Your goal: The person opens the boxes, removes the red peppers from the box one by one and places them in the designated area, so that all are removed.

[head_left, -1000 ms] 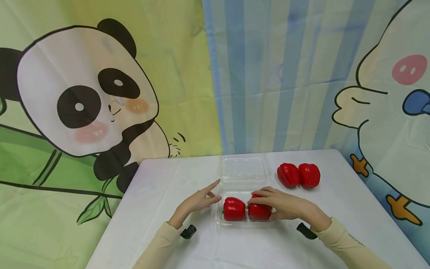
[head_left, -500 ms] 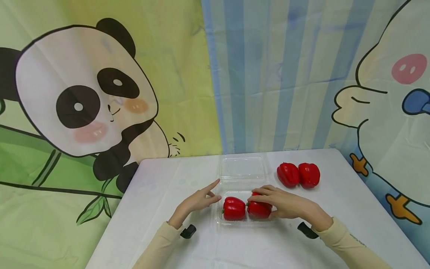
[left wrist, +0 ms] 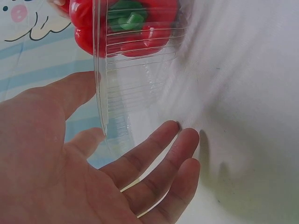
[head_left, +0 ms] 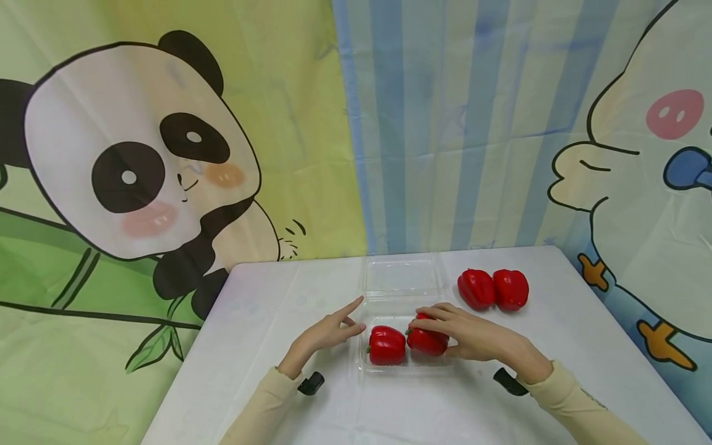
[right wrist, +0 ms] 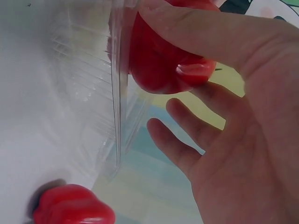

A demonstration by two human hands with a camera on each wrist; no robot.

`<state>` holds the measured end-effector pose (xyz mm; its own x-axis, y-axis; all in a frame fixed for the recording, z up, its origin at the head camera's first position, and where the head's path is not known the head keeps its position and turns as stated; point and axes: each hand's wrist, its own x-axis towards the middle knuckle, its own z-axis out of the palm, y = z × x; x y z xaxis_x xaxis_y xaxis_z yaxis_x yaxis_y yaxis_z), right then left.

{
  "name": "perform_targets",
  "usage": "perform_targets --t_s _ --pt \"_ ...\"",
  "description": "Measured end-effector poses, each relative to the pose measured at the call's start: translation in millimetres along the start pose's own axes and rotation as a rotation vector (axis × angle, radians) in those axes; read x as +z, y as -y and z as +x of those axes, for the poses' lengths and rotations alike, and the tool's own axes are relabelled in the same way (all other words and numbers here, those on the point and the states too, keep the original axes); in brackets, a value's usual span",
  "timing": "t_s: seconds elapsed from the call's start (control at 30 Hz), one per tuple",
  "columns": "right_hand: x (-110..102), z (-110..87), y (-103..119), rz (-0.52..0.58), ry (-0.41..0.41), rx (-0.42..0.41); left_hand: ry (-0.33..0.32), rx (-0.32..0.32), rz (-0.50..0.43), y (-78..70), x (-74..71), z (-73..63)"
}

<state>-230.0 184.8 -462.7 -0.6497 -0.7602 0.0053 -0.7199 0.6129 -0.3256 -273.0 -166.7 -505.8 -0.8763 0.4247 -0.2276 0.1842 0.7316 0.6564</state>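
A small dark marking runs along the right sleeve point(head_left: 575, 395), too small to read. The right hand point(head_left: 475, 334) grips a red bell pepper point(head_left: 429, 341) in the right half of a clear plastic container point(head_left: 397, 370) on the white desk point(head_left: 417, 408); whether this pepper rests on the container's bottom cannot be told. A second pepper point(head_left: 387, 346) sits in the left half, just beside it. The left hand point(head_left: 329, 332) is open, fingers extended, at the container's left rim. The lid point(head_left: 403, 276) lies folded back toward the desk's far edge. Beyond the right hand, two more red peppers point(head_left: 494, 290) lie side by side on the desk. A black device point(head_left: 311, 383) shows under the left wrist, another point(head_left: 508, 382) under the right. Behind hangs cloth with a printed panda point(head_left: 128, 176) and blue stripes.

The left wrist view shows the second pepper's green stem point(left wrist: 128, 21) through the ribbed clear wall, which stands between that camera and the pepper. The right wrist view shows the thumb point(right wrist: 196, 30) across the gripped pepper and two fingers point(right wrist: 187, 121) clear of it.
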Motion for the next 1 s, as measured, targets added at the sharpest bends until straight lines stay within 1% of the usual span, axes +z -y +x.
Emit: perform_targets --t_s 0.27,0.63,0.83,1.0 --pt "0.4 -0.8 -2.5 -0.041 -0.055 -0.034 0.006 0.002 -0.01 2.0 -0.1 1.5" --pt "-3.3 -3.5 -0.8 -0.075 -0.105 -0.028 0.007 0.016 -0.017 3.1 -1.6 2.1" --pt "-5.5 -5.3 -1.7 -0.099 -0.144 -0.041 0.007 0.007 -0.021 3.5 -0.7 2.7" --pt "-7.3 -7.6 -0.6 -0.101 -0.168 -0.036 0.007 0.0 -0.017 4.1 1.0 2.7"
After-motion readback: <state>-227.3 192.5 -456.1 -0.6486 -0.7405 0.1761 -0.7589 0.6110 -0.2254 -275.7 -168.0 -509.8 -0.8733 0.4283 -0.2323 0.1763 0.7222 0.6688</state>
